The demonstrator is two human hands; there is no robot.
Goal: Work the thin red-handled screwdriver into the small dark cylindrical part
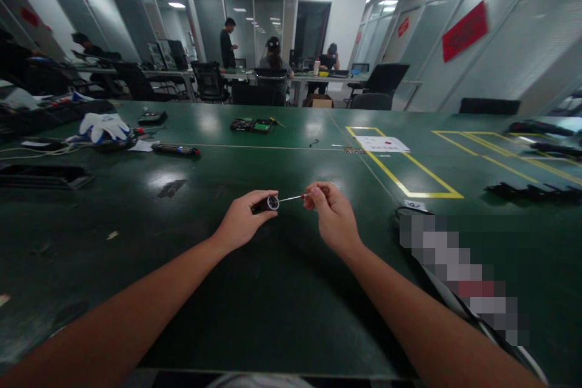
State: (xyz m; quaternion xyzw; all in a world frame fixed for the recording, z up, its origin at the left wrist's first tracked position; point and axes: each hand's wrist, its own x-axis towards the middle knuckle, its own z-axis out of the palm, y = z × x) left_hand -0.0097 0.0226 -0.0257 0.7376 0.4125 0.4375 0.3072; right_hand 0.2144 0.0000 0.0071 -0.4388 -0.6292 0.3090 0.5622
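My left hand [243,218] is closed round a short black cylindrical part [271,202]. Its round end, with a pale rim and a dark, divided inside, faces right. In my right hand [334,212] is a thin screwdriver [291,198], its red-tipped handle pinched between thumb and fingers. The metal shaft points left, and its tip is at or very near the rim of the cylinder; whether they touch I cannot tell. Both hands are above the green tabletop [273,315]. Most of the cylinder's body is hidden by my left fingers.
White gloves [103,127] and a dark pen-like tool [175,150] lie at the left. An open tool case [252,125] is farther back. A printed sheet [384,143] lies near yellow tape [427,185]. Black parts [531,192] lie at the right. Several people are in the background.
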